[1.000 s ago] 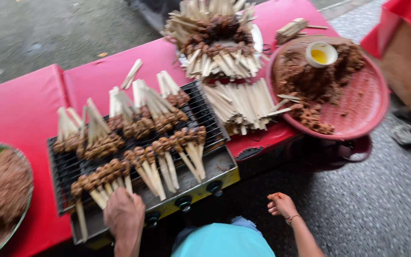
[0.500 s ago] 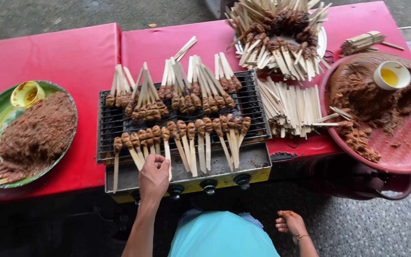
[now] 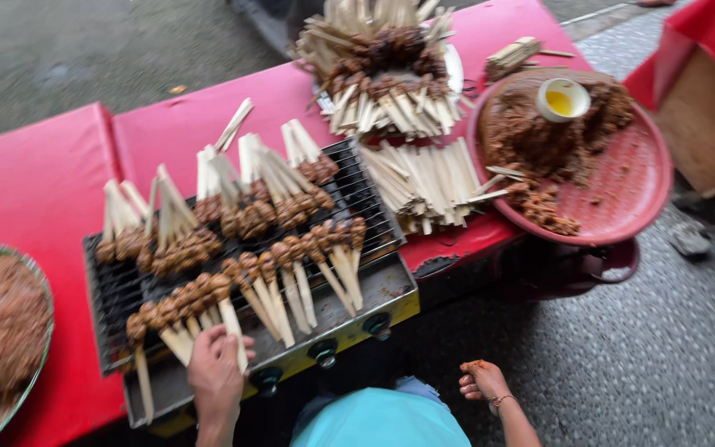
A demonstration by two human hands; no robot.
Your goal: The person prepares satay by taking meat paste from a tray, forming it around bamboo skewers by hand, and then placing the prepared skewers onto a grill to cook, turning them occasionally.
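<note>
A gas grill [image 3: 374, 285] stands on a red table [image 3: 35, 182], its wire rack loaded with two rows of brown meat skewers on flat wooden sticks [image 3: 258, 265]. My left hand [image 3: 217, 372] rests at the grill's front edge and grips the sticks of the skewers near the left end of the front row. My right hand [image 3: 483, 381] hangs low to the right of my body, loosely curled, holding nothing, with brown smears on the fingers. My light blue shirt [image 3: 382, 418] shows at the bottom.
A pile of bare sticks [image 3: 428, 182] lies right of the grill. A heap of finished skewers [image 3: 382, 66] sits behind it. A red round tray [image 3: 631, 182] holds minced meat and a small cup of yellow liquid [image 3: 563, 98]. A green plate of mince [image 3: 2, 331] is at left.
The view has swung left and tilted. My left hand has shifted left along the front row onto other sticks. My right hand stays low by my side.
</note>
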